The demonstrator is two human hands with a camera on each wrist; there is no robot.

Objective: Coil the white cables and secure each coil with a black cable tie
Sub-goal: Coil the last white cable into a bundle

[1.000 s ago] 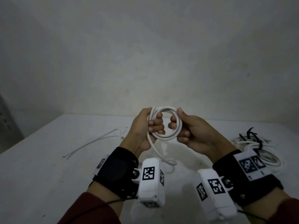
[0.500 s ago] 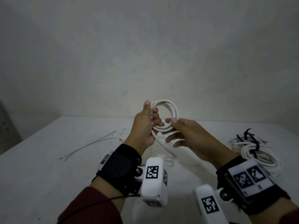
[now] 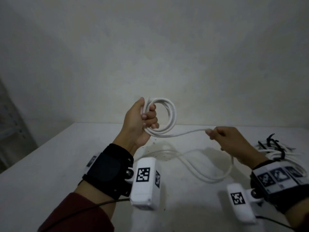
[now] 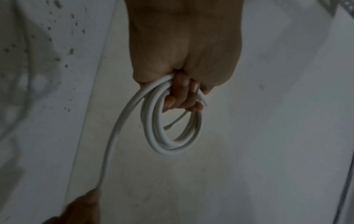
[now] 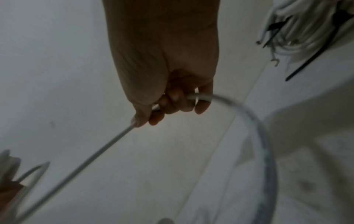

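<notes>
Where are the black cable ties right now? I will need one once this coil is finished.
In the head view the black cable ties lie at the table's far right, on the bundled white cables just beyond the right hand.

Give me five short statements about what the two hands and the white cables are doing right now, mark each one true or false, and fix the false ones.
1. The left hand grips a coil of white cable held up above the table. True.
2. The right hand is empty. False: it pinches the loose run of the cable that leads off the coil.
3. The whole cable is already wound up. False: a slack length trails from the right hand in a curve over the table.
4. A pile of white cables with black cable ties lies on the table beyond the right wrist. True.
5. A black tie is wrapped round the held coil. False: no tie shows on it.
</notes>
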